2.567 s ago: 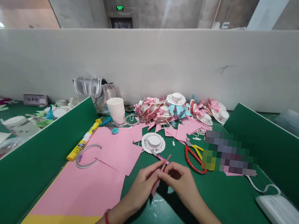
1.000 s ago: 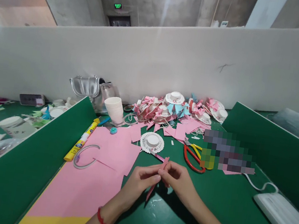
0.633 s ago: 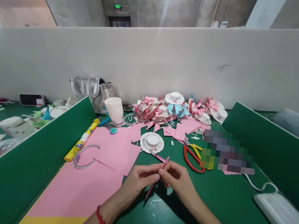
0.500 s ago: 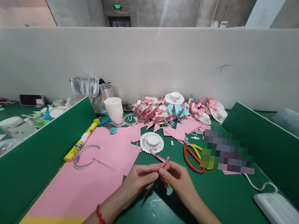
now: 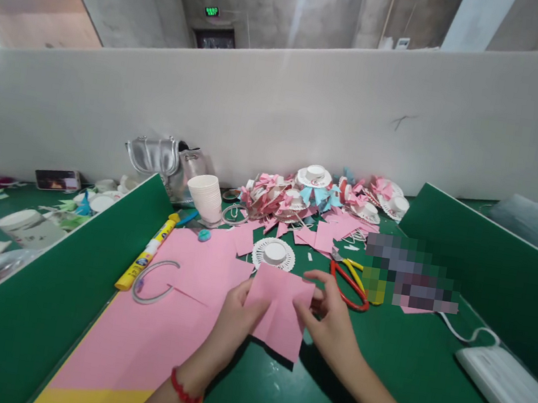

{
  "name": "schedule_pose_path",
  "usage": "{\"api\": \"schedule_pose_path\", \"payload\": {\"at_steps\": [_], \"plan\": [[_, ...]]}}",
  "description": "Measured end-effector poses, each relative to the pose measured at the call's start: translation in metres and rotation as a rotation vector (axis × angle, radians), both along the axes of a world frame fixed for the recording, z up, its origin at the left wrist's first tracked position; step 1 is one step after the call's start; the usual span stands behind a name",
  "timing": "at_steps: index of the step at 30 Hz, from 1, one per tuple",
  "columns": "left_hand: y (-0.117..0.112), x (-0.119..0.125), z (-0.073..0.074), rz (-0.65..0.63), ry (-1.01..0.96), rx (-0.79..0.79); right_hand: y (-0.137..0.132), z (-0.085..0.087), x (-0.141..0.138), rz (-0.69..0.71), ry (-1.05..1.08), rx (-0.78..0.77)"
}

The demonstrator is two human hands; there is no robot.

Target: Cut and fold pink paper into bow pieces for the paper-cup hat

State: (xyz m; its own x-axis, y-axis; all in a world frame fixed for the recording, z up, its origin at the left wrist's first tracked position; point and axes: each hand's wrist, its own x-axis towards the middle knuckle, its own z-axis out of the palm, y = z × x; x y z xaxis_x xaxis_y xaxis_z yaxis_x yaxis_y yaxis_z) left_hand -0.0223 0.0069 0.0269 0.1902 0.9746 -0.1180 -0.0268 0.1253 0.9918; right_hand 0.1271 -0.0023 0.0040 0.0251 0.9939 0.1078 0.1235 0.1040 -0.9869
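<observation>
A square of pink paper (image 5: 278, 307) with a faint crease down its middle is held up over the green table. My left hand (image 5: 238, 315) pinches its left side, thumb on the near face and fingers behind. At its right edge my right hand (image 5: 328, 311) grips it the same way, index finger raised along the top corner. Just beyond the paper lies a small white paper hat (image 5: 275, 253) with a slit brim, its near edge covered. Red-handled scissors (image 5: 350, 288) rest right of my right hand.
Large pink sheets (image 5: 152, 339) lie at left under a grey ring (image 5: 156, 282) and a yellow glue tube (image 5: 146, 252). Stacked paper cups (image 5: 205, 199) and a pile of decorated hats (image 5: 295, 195) stand behind. Green dividers (image 5: 502, 263) flank both sides; a white mask (image 5: 511, 389) lies right.
The pink paper, seen edge-on between my fingertips before, now faces me opened out flat. My hands have moved apart to its two sides.
</observation>
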Motion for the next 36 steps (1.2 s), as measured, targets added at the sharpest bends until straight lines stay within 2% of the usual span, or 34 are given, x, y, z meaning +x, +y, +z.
{"api": "schedule_pose_path", "payload": {"at_steps": [5,10,12,16,21,24,26,29,31,36], "plan": [[0.006,-0.008,-0.003,0.03,-0.104,-0.091,0.002,0.001,0.007,-0.089,-0.152,0.156],[0.006,-0.007,-0.003,0.099,-0.166,-0.095,-0.001,0.003,0.008,0.13,-0.223,0.299],[0.004,-0.005,0.0,0.097,-0.211,-0.13,-0.001,0.003,0.006,0.169,-0.183,0.276],[0.002,-0.004,0.006,0.057,-0.322,-0.138,0.001,0.002,0.006,0.056,-0.048,0.142],[0.007,-0.012,0.001,-0.149,-0.417,-0.058,0.004,0.003,0.007,-0.024,0.072,-0.005],[0.007,-0.013,-0.001,-0.228,-0.317,0.046,0.004,0.004,0.007,-0.023,0.105,-0.069],[0.004,-0.01,0.001,-0.186,-0.156,0.106,0.003,0.005,0.006,-0.001,0.133,-0.095],[-0.002,-0.003,0.004,-0.029,0.047,0.104,0.001,0.005,0.004,0.019,0.162,-0.097],[-0.005,0.001,0.005,0.048,0.07,0.075,0.001,0.006,0.004,-0.011,0.169,-0.091],[-0.012,0.006,0.006,0.125,0.07,0.114,-0.003,0.01,0.002,-0.143,0.215,-0.08]]}}
